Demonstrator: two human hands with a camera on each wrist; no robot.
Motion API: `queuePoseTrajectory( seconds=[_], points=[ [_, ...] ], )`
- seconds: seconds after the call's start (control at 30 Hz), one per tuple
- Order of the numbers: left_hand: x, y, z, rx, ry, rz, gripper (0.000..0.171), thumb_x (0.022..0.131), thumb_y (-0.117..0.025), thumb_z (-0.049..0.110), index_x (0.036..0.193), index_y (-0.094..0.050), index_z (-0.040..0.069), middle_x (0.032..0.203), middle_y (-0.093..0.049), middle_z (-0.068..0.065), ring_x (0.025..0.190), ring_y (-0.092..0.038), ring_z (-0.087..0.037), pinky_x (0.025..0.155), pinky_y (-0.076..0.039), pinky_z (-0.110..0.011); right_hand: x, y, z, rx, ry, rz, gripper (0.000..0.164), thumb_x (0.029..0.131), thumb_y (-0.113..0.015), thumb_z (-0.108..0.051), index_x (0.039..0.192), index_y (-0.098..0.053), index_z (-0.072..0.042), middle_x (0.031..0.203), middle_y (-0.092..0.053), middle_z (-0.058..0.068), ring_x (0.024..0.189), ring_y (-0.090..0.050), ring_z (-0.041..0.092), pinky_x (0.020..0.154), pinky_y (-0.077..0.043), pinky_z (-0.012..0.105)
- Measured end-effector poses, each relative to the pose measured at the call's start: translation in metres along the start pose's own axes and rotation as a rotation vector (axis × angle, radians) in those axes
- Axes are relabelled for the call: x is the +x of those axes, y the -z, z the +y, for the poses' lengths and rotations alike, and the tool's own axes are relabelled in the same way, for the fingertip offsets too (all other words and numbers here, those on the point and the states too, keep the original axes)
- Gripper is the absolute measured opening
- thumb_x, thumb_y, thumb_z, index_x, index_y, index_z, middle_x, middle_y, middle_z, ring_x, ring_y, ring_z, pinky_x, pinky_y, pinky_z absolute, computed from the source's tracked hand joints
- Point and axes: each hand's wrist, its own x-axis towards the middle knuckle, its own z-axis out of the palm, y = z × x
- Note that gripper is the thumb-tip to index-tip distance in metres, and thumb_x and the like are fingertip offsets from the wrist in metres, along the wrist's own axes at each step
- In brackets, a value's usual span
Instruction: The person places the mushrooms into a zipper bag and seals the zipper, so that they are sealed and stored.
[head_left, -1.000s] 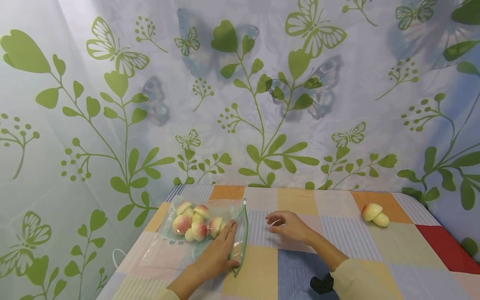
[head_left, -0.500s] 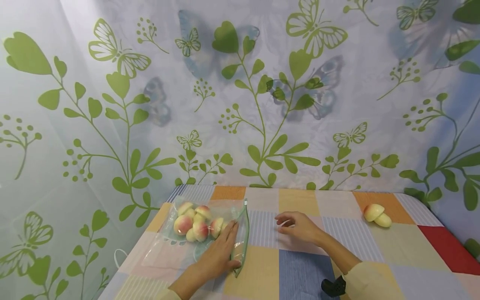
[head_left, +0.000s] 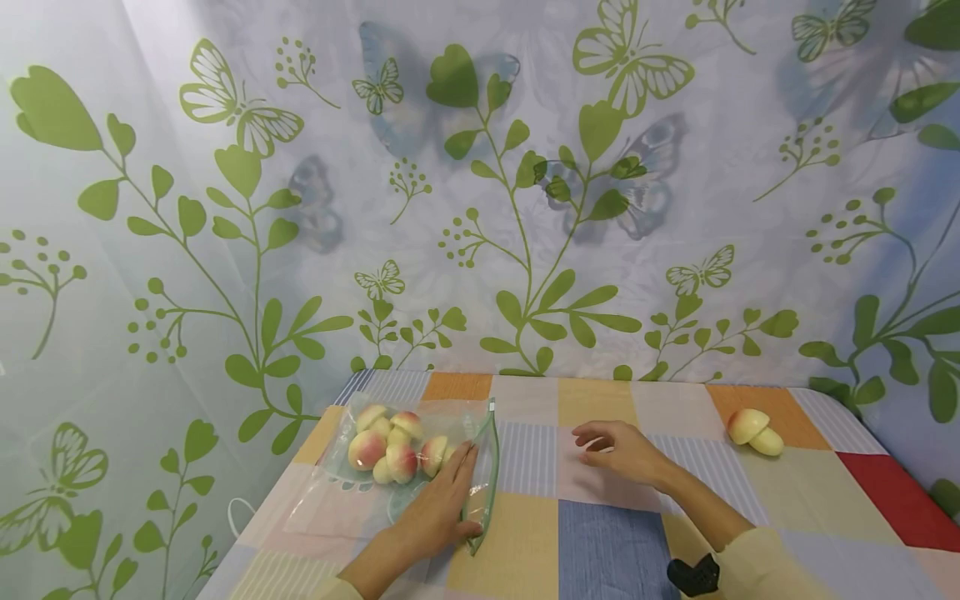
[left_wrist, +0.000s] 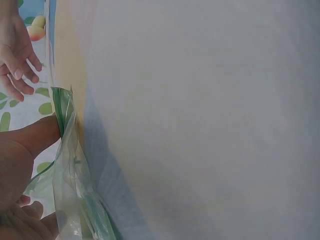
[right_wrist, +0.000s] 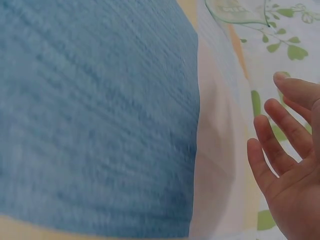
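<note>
A clear zip bag (head_left: 318, 507) with a green-edged mouth lies on the left of the table. Inside are several mushroom models (head_left: 367, 450), pale yellow with pink-red caps. My left hand (head_left: 437, 510) rests on the bag near its mouth, fingers extended and thumb spread. In the left wrist view its thumb (left_wrist: 42, 134) meets the green zip edge (left_wrist: 62, 107). My right hand (head_left: 621, 452) hovers over the middle of the table with fingers loosely bent, holding nothing. One single mushroom model (head_left: 752, 430) lies at the far right.
A patchwork cloth (head_left: 611, 542) covers the table. Behind it hangs a white curtain (head_left: 480, 317) with green leaves and butterflies. A black device (head_left: 693, 575) sits at my right wrist. A thin white loop (head_left: 238, 515) shows by the left table edge.
My right hand has moved to the right, away from the bag, with its fingers still loosely bent. The left hand and the bag have stayed in place.
</note>
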Motion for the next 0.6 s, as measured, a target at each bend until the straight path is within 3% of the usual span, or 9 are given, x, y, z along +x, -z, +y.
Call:
queuePoseTrajectory(
  seconds=[0.33, 0.6],
  points=[
    [0.000, 0.000, 0.000, 0.006, 0.009, -0.011, 0.114, 0.077, -0.093, 0.028, 0.158, -0.022, -0.010, 0.163, -0.025, -0.027, 0.140, -0.044, -0.040, 0.108, -0.047, -0.048, -0.017, 0.022, 0.000, -0.030, -0.063, 0.043, 0.043, 0.095, -0.076, -0.012, 0.134, -0.064, 0.003, 0.120, -0.070, 0.019, 0.107, -0.069, 0.033, 0.082, -0.059, 0.031],
    [0.001, 0.001, 0.001, 0.016, 0.009, -0.008, 0.113, 0.078, -0.093, 0.028, 0.158, -0.023, -0.010, 0.163, -0.025, -0.027, 0.140, -0.045, -0.039, 0.108, -0.047, -0.048, -0.035, 0.042, 0.010, -0.020, -0.113, 0.071, 0.045, 0.097, -0.074, -0.015, 0.137, -0.061, 0.003, 0.122, -0.069, 0.019, 0.110, -0.068, 0.034, 0.083, -0.060, 0.034]
  ],
)
